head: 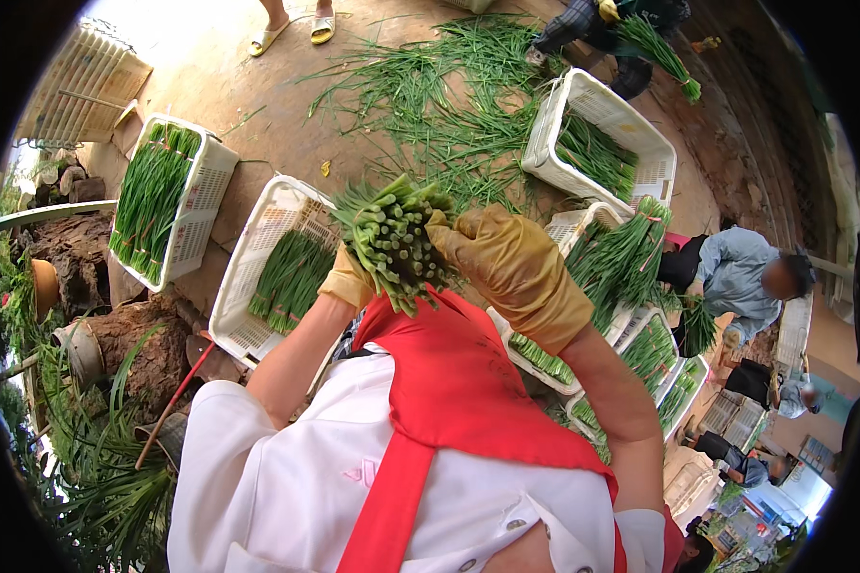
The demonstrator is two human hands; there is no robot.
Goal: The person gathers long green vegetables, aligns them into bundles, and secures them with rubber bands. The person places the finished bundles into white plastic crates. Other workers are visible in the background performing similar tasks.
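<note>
A thick bunch of green chive stems [401,240] is held in front of my chest, cut ends facing up towards me. My left hand [350,278], in a yellow rubber glove, grips it from the left; the bunch hides most of the fingers. On the other side my right hand [519,261], gloved alike, has its fingers curled and the tips against the stems. Whether those tips pinch a stem cannot be made out. Beyond the bunch, loose chives [444,100] lie strewn over the floor.
White plastic crates with tied chives stand left [218,168], nearer left [233,301] and ahead right [537,132]. More chives [609,251] are heaped over crates at my right, beside a seated person [738,268]. Another person [580,29] crouches ahead. Sandalled feet [269,39] stand far ahead.
</note>
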